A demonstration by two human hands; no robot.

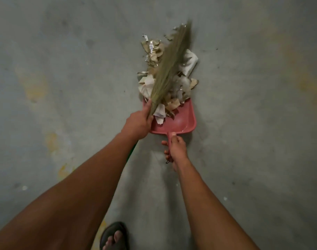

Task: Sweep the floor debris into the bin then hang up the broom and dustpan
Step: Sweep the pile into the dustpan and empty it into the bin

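A pink dustpan (184, 121) lies flat on the grey concrete floor, its mouth facing away from me. My right hand (175, 147) grips its handle. My left hand (138, 123) is closed around the base of a straw broom (169, 67), whose bristles stretch up and away over a pile of debris (154, 51). The pile is dry leaves, torn paper, foil scraps and a white crumpled cloth (190, 62). Part of it rests inside the pan, the rest on the floor beyond its lip. A bit of green broom handle (133, 148) shows under my left wrist.
My foot in a dark sandal (114, 235) stands at the bottom edge. The floor (64, 69) is bare concrete with yellowish stains on the left and right. Small dark crumbs (208, 50) lie right of the pile. No bin is in view.
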